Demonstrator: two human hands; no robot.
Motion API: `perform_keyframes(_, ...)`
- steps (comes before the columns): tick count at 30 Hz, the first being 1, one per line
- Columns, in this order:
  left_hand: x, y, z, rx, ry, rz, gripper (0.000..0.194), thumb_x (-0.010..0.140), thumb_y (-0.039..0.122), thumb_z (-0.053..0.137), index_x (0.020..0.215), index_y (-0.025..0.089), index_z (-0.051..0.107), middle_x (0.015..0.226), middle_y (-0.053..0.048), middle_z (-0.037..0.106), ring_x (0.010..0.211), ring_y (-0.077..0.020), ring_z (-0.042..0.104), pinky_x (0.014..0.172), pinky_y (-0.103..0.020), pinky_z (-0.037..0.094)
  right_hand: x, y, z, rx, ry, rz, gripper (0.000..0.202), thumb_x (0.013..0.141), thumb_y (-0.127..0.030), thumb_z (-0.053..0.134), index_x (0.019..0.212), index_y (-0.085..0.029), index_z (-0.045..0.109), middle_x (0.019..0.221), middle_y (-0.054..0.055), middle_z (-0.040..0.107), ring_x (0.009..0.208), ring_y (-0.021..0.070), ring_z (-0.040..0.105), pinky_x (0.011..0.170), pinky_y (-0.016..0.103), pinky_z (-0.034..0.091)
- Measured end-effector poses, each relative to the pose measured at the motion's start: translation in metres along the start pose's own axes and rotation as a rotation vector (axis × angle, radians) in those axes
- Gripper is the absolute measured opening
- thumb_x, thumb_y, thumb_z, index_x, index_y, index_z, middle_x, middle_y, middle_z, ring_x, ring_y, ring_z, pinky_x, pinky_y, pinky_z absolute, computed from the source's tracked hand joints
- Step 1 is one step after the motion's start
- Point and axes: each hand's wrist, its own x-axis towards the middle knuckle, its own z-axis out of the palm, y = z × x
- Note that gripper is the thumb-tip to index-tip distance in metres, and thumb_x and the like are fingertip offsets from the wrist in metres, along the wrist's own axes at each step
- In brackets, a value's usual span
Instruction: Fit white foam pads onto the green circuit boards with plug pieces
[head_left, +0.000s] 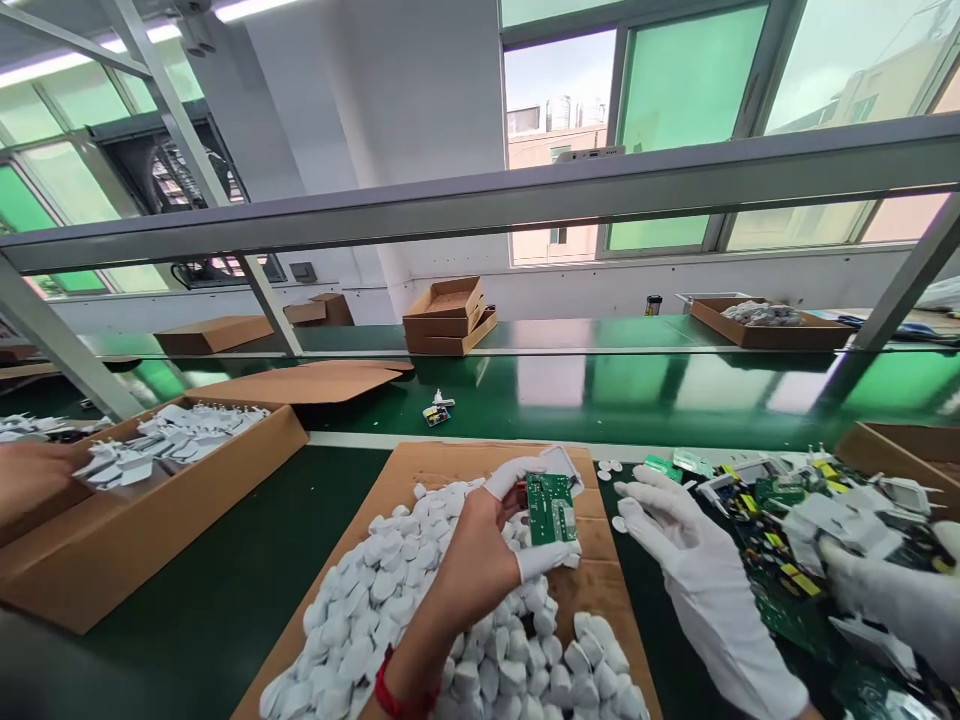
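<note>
One green circuit board (551, 508) gripped between left hand's (487, 540) fingers and thumb, white pieces (390, 580) at its eight o'clock, right hand (694, 560) half-open, empty, at four.

Readable text: none | board (551, 508), 5 o'clock: pale markings, too small to read | parts pile (784, 545), 4 o'clock: no legible labels, brands or numbers
</note>
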Motion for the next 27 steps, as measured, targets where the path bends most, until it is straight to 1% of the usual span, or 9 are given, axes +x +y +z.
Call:
perform_keyframes(3,-0.005,0.002,0.007,0.252,-0.025,0.021,0.052,0.065,0.010,0.072,0.113,0.024,0.057,0.104,-0.004,0.062,0.091,-0.0181,0.061,0.085,-0.030,0.050,-0.004,-0.021,-0.004,0.001,-0.149,-0.135,0.009,0.071,-0.027,0.074,0.080,-0.024,0.075,0.106,0.009,0.065,0.091,0.0206,0.067,0.074,0.028,0.058)
perform_keyframes(7,-0.011,0.003,0.015,0.502,-0.072,0.076,0.046,0.068,0.011,0.069,0.111,0.026,0.058,0.095,-0.002,0.062,0.085,-0.0183,0.060,0.078,-0.030,0.050,-0.007,-0.031,-0.003,-0.112,-0.324,-0.436,0.021,0.074,-0.020,0.072,0.093,-0.028,0.076,0.078,0.004,0.064,0.067,0.0149,0.065,0.060,0.023,0.057)
perform_keyframes(10,-0.012,0.002,0.019,0.494,-0.089,0.120,0.046,0.069,0.012,0.069,0.112,0.026,0.057,0.091,-0.001,0.061,0.077,-0.0156,0.060,0.071,-0.026,0.051,-0.009,-0.031,0.000,-0.239,-0.303,-0.530,0.024,0.078,-0.021,0.067,0.100,-0.029,0.074,0.079,0.004,0.063,0.070,0.0154,0.064,0.064,0.024,0.057)
perform_keyframes(13,-0.014,0.000,0.022,0.520,-0.062,0.106,0.052,0.065,0.007,0.070,0.113,0.024,0.058,0.087,-0.001,0.060,0.063,-0.0120,0.056,0.062,-0.023,0.050,-0.014,-0.031,0.002,-0.357,-0.276,-0.541,0.027,0.083,-0.021,0.061,0.107,-0.027,0.072,0.083,0.005,0.063,0.074,0.0151,0.064,0.066,0.022,0.056)
perform_keyframes(17,-0.015,-0.003,0.027,0.532,-0.003,0.186,0.058,0.064,0.006,0.071,0.116,0.026,0.056,0.095,-0.002,0.064,0.074,-0.0143,0.060,0.066,-0.023,0.052,-0.020,-0.028,0.005,-0.363,-0.194,-0.568,0.028,0.087,-0.025,0.056,0.112,-0.025,0.069,0.085,0.006,0.061,0.073,0.0143,0.063,0.064,0.021,0.055)
perform_keyframes(20,-0.014,-0.009,0.029,0.562,0.026,0.366,0.050,0.072,0.010,0.067,0.118,0.025,0.052,0.098,-0.003,0.066,0.080,-0.0158,0.064,0.070,-0.023,0.054,-0.022,-0.023,0.009,-0.311,-0.096,-0.436,0.027,0.080,-0.031,0.066,0.106,-0.025,0.072,0.076,0.003,0.059,0.064,0.0141,0.058,0.057,0.022,0.053)
perform_keyframes(23,-0.012,-0.015,0.028,0.636,0.028,0.525,0.047,0.078,0.012,0.061,0.122,0.024,0.048,0.091,-0.004,0.068,0.074,-0.0161,0.065,0.068,-0.024,0.055,-0.023,-0.020,0.013,-0.165,-0.048,-0.150,0.052,0.074,-0.036,0.071,0.123,-0.024,0.060,0.069,0.000,0.056,0.055,0.0128,0.053,0.050,0.022,0.050)
perform_keyframes(25,-0.012,-0.016,0.026,0.661,0.039,0.610,0.049,0.080,0.015,0.062,0.126,0.024,0.046,0.100,-0.008,0.068,0.085,-0.0185,0.067,0.077,-0.027,0.055,-0.025,-0.020,0.013,-0.044,-0.121,-0.027,0.064,0.074,-0.042,0.070,0.132,-0.023,0.051,0.070,0.000,0.059,0.054,0.0127,0.053,0.051,0.022,0.051)
perform_keyframes(27,-0.011,-0.016,0.024,0.692,0.071,0.668,0.048,0.080,0.020,0.064,0.124,0.023,0.048,0.113,-0.012,0.064,0.103,-0.0223,0.062,0.089,-0.032,0.051,-0.026,-0.022,0.010,0.024,-0.242,0.019,0.062,0.075,-0.043,0.068,0.132,-0.024,0.052,0.072,0.002,0.063,0.058,0.0140,0.056,0.058,0.024,0.053)
